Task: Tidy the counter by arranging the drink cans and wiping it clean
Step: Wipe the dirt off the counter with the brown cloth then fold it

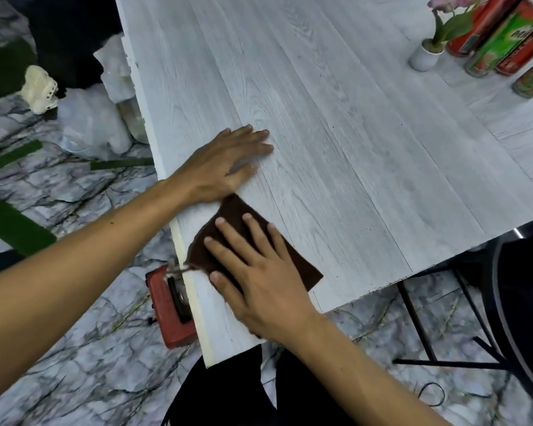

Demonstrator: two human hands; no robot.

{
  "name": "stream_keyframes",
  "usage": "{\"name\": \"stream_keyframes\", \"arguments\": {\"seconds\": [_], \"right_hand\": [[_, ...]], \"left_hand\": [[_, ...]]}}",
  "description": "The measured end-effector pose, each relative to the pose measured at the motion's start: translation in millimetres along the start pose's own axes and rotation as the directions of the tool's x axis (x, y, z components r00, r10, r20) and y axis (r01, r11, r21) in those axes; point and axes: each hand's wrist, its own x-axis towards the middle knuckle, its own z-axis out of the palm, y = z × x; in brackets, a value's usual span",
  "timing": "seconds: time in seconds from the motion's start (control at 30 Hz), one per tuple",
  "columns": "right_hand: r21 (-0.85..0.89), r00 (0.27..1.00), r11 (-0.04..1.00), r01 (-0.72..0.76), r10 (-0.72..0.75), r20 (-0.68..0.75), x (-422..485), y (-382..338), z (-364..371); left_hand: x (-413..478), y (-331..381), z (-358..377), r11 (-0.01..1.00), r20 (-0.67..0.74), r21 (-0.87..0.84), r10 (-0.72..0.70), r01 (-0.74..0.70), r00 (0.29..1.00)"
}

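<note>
Cloth [232, 210], brown, is lying flat under my right hand [259, 278], straight fingers [238, 242] pressing it, gripping nothing; my left hand [222, 164] is resting open just beyond. Counter [336, 133] is stretching ahead and rightward toward the distant drink cans [505, 41].

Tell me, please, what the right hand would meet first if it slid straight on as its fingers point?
Probably the left hand, lying flat on the counter just past the brown cloth under the right hand.
</note>
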Motion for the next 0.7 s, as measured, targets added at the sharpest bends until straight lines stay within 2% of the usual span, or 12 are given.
{"name": "stream_keyframes", "arguments": {"seconds": [0.17,0.33,0.53,0.7], "right_hand": [[-0.012,0.988,0.99,0.143,-0.142,0.055,-36,2,-1],[-0.058,0.982,0.981,0.184,-0.18,0.064,-71,18,-4],[-0.101,0.999,0.994,0.048,-0.048,0.005,-105,60,-17],[-0.073,0.972,0.972,-0.223,0.216,-0.091,-119,111,-35]], "left_hand": [[-10,9,6,0.999,0.007,0.032,-0.004,0.004,1.0],[-24,27,14,0.995,-0.009,0.097,-0.028,0.028,1.0],[-39,48,23,0.993,-0.049,0.07,-0.093,0.096,0.994],[-45,61,27,0.99,-0.077,0.053,-0.126,0.13,0.989]]}}
